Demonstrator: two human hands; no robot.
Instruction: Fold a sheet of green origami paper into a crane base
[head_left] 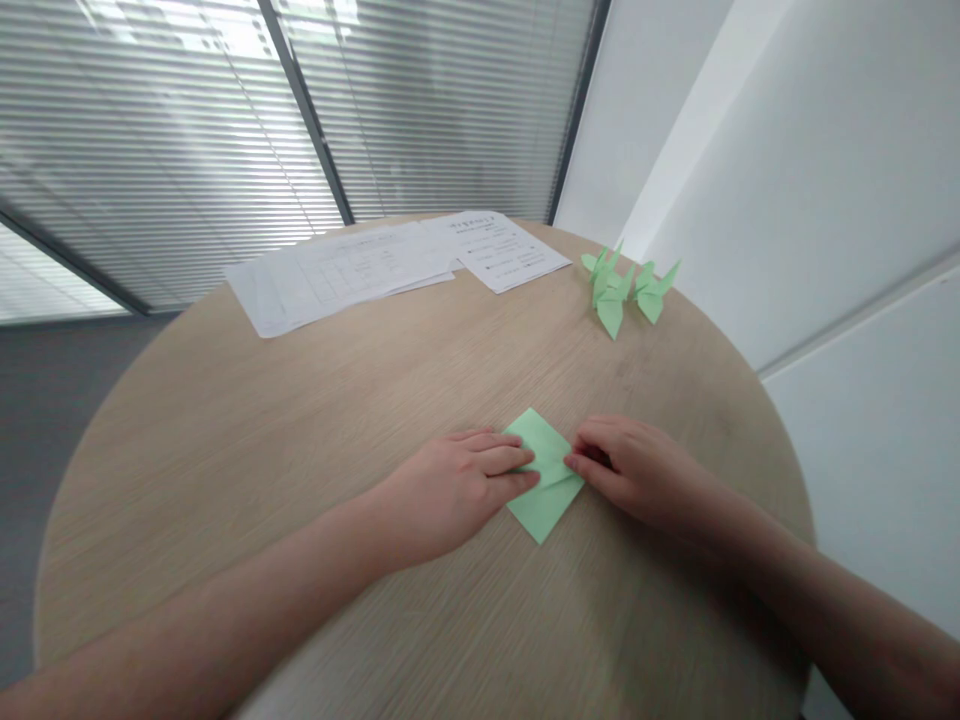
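Observation:
A folded square of light green origami paper [541, 510] lies on the wooden table, turned like a diamond, with a crease running toward its right corner. My left hand [469, 485] rests with its fingers stretched flat over the paper's left part, hiding that corner. At the right corner, my right hand [634, 465] pinches the paper's edge between thumb and curled fingers. Farther back on the right stand several folded green paper cranes [611, 290], apart from both hands.
The round wooden table [262, 430] curves away on both sides. Printed white sheets [352, 265] overlap along its far edge. Behind them are window blinds [450, 110], and a white wall [840, 180] rises close on the right.

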